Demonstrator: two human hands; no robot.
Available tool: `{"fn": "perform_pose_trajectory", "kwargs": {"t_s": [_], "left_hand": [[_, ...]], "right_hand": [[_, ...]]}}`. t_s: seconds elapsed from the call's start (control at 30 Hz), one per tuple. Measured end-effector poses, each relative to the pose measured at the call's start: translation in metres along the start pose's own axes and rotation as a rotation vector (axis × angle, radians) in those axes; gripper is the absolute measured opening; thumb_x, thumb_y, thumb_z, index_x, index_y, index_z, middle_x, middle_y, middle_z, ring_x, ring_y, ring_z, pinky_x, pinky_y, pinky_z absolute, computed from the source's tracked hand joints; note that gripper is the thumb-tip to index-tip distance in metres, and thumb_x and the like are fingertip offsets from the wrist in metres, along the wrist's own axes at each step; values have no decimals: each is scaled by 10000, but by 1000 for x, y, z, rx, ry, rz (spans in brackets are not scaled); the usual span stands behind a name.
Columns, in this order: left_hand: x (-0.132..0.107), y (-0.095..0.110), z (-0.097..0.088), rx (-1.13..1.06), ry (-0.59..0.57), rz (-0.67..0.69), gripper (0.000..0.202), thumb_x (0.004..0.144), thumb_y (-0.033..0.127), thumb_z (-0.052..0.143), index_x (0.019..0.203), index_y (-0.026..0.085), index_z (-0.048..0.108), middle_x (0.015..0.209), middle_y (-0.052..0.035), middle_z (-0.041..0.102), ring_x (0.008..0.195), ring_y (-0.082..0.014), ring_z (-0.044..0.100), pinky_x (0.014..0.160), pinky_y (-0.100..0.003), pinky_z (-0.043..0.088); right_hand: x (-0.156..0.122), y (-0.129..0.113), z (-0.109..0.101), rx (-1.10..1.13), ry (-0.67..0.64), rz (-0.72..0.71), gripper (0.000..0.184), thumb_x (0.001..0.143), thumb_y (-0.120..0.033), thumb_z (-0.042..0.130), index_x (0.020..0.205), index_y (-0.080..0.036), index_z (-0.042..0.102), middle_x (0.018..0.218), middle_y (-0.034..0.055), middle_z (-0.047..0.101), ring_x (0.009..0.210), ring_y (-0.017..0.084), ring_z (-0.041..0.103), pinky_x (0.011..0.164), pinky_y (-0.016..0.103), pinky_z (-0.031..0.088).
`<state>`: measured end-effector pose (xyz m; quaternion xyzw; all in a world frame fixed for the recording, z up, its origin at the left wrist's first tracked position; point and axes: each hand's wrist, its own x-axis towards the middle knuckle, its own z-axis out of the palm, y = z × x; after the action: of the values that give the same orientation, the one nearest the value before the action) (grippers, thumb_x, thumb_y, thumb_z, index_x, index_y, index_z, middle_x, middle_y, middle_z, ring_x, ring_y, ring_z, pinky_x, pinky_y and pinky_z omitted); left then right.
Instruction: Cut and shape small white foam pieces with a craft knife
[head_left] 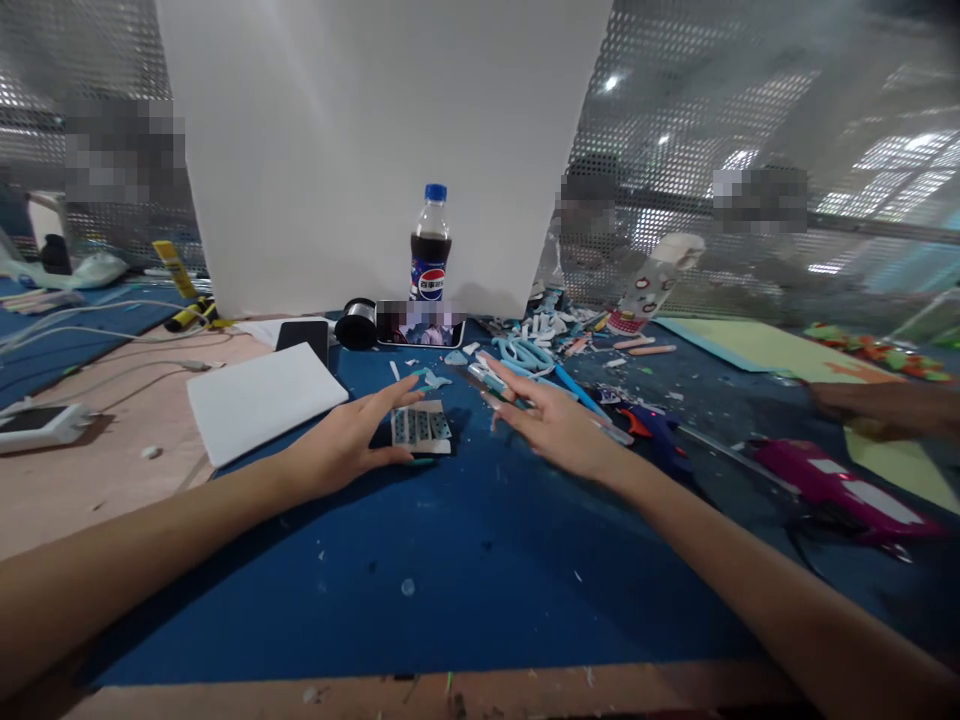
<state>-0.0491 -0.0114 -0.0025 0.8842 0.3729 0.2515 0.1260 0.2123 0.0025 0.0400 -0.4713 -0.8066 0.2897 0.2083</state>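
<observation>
My left hand [346,440] is low over the blue mat, its thumb and fingers apart. Between and just beyond its fingertips lies a small pale sheet with a dark blue pattern [421,428]. My right hand [559,425] reaches in from the other side with fingers stretched out and slightly spread. A slim clear pen-like tool [486,377] lies by its fingertips and runs partly under the hand. Whether the fingers touch it, I cannot tell. Behind the right hand is a pair of light blue-handled scissors [525,355], among white and blue scraps [551,325].
A cola bottle [431,250] and a propped phone [420,328] stand at the back, beside a black spool [357,324]. A white pad [266,402] lies left. On the right are blue [660,435] and magenta glue guns [844,485] and another person's hand [870,408].
</observation>
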Motion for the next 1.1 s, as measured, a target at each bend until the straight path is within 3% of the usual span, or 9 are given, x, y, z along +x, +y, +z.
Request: {"fn": "perform_pose_trajectory", "kwargs": {"t_s": [0.07,0.17,0.23,0.37,0.63,0.83,1.1], "left_hand": [[-1,3,0,-2,28,45,753,832,292,557,1391,248,55,1336,-112,435,1216,-275,418,936,-447,413],[-3,6,-1,-15,40,102,770,829,291,566,1391,244,42,1341,-126,424,1228,-274,401,953,-468,398],[-4,8,0,-27,42,117,771,831,291,564,1390,234,37,1337,-138,426,1222,-274,410,951,-470,402],[-4,10,-1,-46,39,100,760,828,279,575,1384,223,61,1309,-135,459,1200,-265,441,932,-439,426],[-3,11,-1,-58,7,112,785,823,289,584,1390,226,44,1309,-130,460,1194,-255,448,919,-420,441],[-4,11,0,-2,6,151,755,848,296,550,1391,231,30,1309,-138,456,1205,-249,437,940,-425,429],[-5,7,3,39,24,204,739,857,294,533,1395,203,34,1310,-164,448,1201,-268,439,944,-451,424]], "right_hand": [[2,-7,12,284,-2,175,560,848,-479,430,1329,-198,365,592,-9,551,333,48,283,335,207,266],[6,-15,27,554,-34,292,492,759,-499,566,1080,-127,566,382,-108,280,305,31,175,305,188,177],[8,-17,33,633,-26,342,442,659,-455,685,951,-136,592,388,-116,289,310,17,170,298,175,149],[9,-15,37,638,-41,377,405,567,-434,754,792,-155,567,468,-75,469,269,-3,198,265,183,166],[10,-10,40,567,-45,332,332,596,-388,746,731,-144,565,497,-56,521,251,23,331,265,192,332],[10,-8,42,599,-30,318,313,582,-365,757,685,-155,549,465,-79,472,256,18,323,247,176,325],[7,-5,41,508,-27,256,347,596,-388,743,784,-150,574,488,-55,538,232,29,328,243,193,301]]}}
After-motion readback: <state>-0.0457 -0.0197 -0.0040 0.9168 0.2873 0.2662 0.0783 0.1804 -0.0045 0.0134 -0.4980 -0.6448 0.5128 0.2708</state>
